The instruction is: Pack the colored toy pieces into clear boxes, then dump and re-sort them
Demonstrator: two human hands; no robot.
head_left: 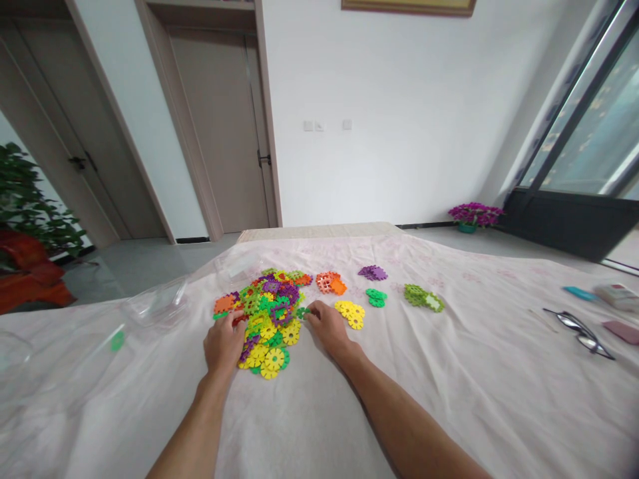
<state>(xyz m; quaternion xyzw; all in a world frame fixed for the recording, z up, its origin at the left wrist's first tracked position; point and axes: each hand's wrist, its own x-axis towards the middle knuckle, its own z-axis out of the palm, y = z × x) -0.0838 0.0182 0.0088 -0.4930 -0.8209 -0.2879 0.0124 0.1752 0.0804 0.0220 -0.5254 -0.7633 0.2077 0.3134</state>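
A mixed heap of flat plastic snowflake-shaped building pieces lies in the middle of the cloth, in yellow, green, purple, orange and red. My left hand rests at the heap's left edge, fingers slightly apart beside a red piece. At the heap's right side, my right hand pinches a green piece between thumb and fingers. Just past that hand sit small single-colour groups: yellow pieces, green pieces, orange pieces, purple pieces and lime-green pieces.
A pale patterned cloth covers the table. Clear plastic containers stand on the left, with a green spot near them. Eyeglasses, a blue item and a dark pink item lie at the right.
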